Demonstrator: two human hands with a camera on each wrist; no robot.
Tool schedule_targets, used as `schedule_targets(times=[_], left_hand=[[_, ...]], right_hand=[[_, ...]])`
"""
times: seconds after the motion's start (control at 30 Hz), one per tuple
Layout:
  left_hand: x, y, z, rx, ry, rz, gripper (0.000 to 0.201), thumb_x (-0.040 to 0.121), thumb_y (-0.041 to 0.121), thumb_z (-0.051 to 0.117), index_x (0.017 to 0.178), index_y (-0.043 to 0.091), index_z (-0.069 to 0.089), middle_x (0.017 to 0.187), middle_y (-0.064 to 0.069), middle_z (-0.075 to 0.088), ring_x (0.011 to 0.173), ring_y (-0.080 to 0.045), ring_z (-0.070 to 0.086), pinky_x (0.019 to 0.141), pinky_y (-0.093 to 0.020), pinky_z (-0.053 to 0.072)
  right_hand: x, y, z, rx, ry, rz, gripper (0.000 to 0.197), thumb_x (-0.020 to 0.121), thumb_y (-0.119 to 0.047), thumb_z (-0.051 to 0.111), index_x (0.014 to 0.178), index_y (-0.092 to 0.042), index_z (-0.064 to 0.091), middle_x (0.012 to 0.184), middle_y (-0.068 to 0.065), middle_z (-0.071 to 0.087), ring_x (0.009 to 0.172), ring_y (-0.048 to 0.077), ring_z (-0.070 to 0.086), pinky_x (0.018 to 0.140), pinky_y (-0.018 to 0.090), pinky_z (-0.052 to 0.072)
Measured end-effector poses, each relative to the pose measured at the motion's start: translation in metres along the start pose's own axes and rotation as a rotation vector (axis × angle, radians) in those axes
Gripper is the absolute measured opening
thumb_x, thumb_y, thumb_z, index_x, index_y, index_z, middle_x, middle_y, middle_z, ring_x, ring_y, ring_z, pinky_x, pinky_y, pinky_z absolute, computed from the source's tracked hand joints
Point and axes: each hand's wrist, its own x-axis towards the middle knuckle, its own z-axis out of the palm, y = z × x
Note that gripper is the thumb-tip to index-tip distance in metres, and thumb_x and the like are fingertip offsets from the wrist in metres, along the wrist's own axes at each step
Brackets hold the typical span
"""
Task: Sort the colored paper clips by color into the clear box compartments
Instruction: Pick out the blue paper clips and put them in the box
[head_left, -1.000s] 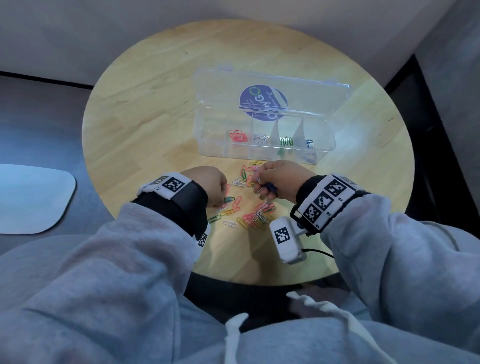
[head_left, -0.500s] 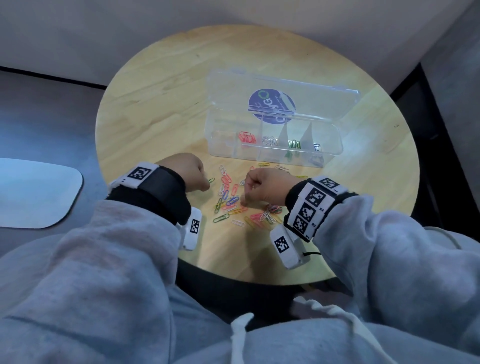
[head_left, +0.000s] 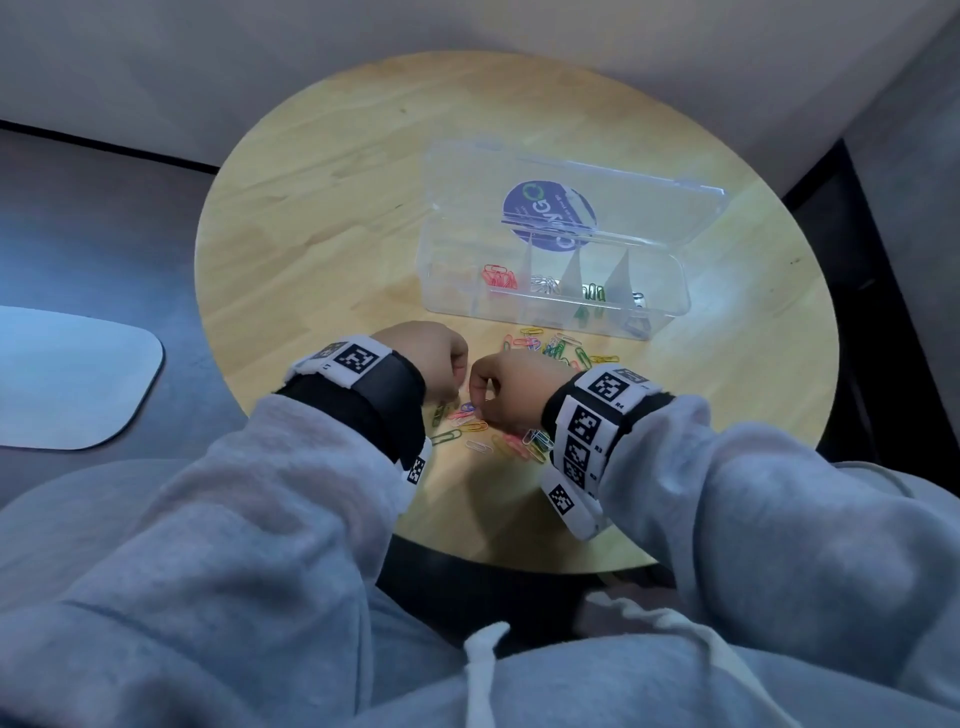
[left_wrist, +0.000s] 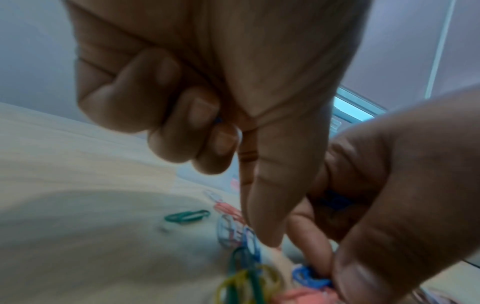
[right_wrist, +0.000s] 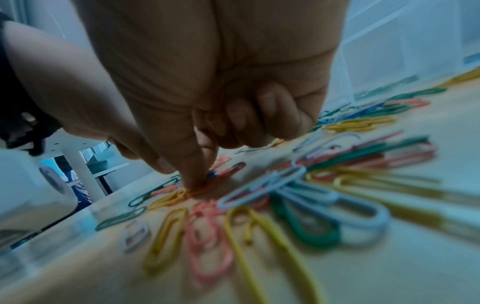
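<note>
Loose colored paper clips (head_left: 558, 349) lie on the round wooden table, with more (head_left: 470, 427) under my hands. The clear box (head_left: 660, 306) stands open behind them; it holds red clips (head_left: 500, 277), white clips (head_left: 544, 283) and green clips (head_left: 592, 292) in separate compartments. My left hand (head_left: 456, 382) is curled, with a sliver of blue clip (left_wrist: 218, 119) showing in its fingers and its thumb (left_wrist: 263, 230) pointing down at the pile. My right hand (head_left: 482, 402) keeps blue clips (left_wrist: 335, 200) in its palm and pinches another blue clip (left_wrist: 309, 275) off the table.
The table's near edge (head_left: 519, 564) runs just behind my wrists, above my lap. The box's lid (head_left: 649, 208) with a purple round label (head_left: 545, 208) leans back behind the compartments. A pale rounded surface (head_left: 67, 379) sits low at the left.
Both hands have drawn together over the near part of the pile. The left hand moved right, and the right hand moved left and down onto the clips.
</note>
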Motion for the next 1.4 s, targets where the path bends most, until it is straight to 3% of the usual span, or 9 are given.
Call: schedule_targets(times=[0.13,0.3,0.47,0.63,0.87,1.1,1.27,1.33,1.4], left_hand=[[0.005,0.001,0.004,0.036,0.005,-0.018,0.015,0.08,0.013,0.064,0.08,0.022,0.053,0.091,0.005,0.058,0.08,-0.017,0.049,0.049,-0.022,0.028],[0.008,0.003,0.008,0.049,-0.026,-0.045,0.02,0.078,0.017,0.068,0.072,0.023,0.05,0.084,0.006,0.057,0.081,-0.017,0.051,0.052,-0.023,0.03],[0.006,0.001,0.005,0.051,-0.012,-0.099,0.016,0.078,0.021,0.07,0.088,0.018,0.058,0.09,-0.003,0.061,0.083,-0.021,0.054,0.061,-0.025,0.034],[0.008,0.001,0.007,0.031,-0.046,-0.138,0.011,0.078,0.021,0.069,0.087,0.016,0.065,0.083,-0.003,0.061,0.077,-0.021,0.054,0.06,-0.026,0.037],[0.006,-0.005,0.003,0.011,-0.033,-0.163,0.023,0.076,0.028,0.073,0.09,0.012,0.064,0.083,-0.004,0.059,0.075,-0.022,0.053,0.05,-0.024,0.031],[0.009,-0.004,0.006,-0.036,-0.044,-0.179,0.011,0.079,0.024,0.068,0.082,0.013,0.066,0.08,-0.005,0.059,0.073,-0.023,0.053,0.051,-0.023,0.032],[0.005,-0.003,0.0,-0.174,-0.034,-0.136,0.011,0.08,0.023,0.07,0.073,0.017,0.064,0.077,-0.002,0.062,0.078,-0.021,0.057,0.063,-0.022,0.039],[0.005,-0.004,-0.002,-0.266,-0.018,-0.105,0.011,0.08,0.024,0.07,0.073,0.02,0.063,0.088,0.001,0.068,0.087,-0.019,0.061,0.074,-0.026,0.045],[0.004,-0.003,-0.004,-0.358,-0.017,-0.07,0.015,0.082,0.021,0.065,0.07,0.021,0.057,0.087,0.002,0.067,0.08,-0.016,0.06,0.078,-0.03,0.047]], right_hand=[[-0.004,0.004,-0.002,0.011,-0.018,-0.003,0.014,0.086,-0.006,0.052,0.087,-0.013,0.064,0.063,-0.009,0.049,0.066,0.016,0.053,0.063,0.028,0.05],[-0.004,0.004,0.0,0.009,0.013,0.004,0.012,0.083,-0.013,0.057,0.081,-0.024,0.054,0.065,-0.01,0.046,0.06,0.014,0.051,0.067,0.029,0.051],[-0.004,0.006,0.001,0.011,-0.003,0.022,0.009,0.082,-0.012,0.056,0.086,-0.019,0.058,0.063,-0.009,0.048,0.058,0.011,0.05,0.053,0.022,0.043],[-0.006,0.01,-0.002,0.062,-0.002,0.002,0.005,0.083,-0.014,0.057,0.083,-0.017,0.062,0.062,-0.009,0.051,0.06,0.012,0.052,0.055,0.021,0.044],[-0.007,0.026,-0.012,0.407,0.042,0.091,0.02,0.088,-0.018,0.054,0.068,-0.022,0.054,0.063,-0.01,0.054,0.056,0.009,0.048,0.053,0.022,0.04],[-0.005,0.044,-0.015,0.745,0.098,0.231,0.034,0.088,-0.008,0.047,0.056,-0.018,0.042,0.048,-0.002,0.034,0.046,0.015,0.028,0.042,0.018,0.02],[-0.007,0.05,-0.012,0.837,0.066,0.21,0.034,0.087,-0.002,0.046,0.057,-0.015,0.041,0.054,0.003,0.044,0.044,0.015,0.035,0.034,0.016,0.028],[-0.008,0.051,-0.012,0.898,0.058,0.198,0.033,0.087,0.002,0.045,0.058,-0.013,0.041,0.059,0.008,0.047,0.042,0.014,0.04,0.035,0.017,0.032],[-0.01,0.052,-0.013,0.979,0.054,0.189,0.033,0.086,0.007,0.043,0.059,-0.012,0.039,0.061,0.012,0.049,0.038,0.012,0.044,0.036,0.018,0.035]])
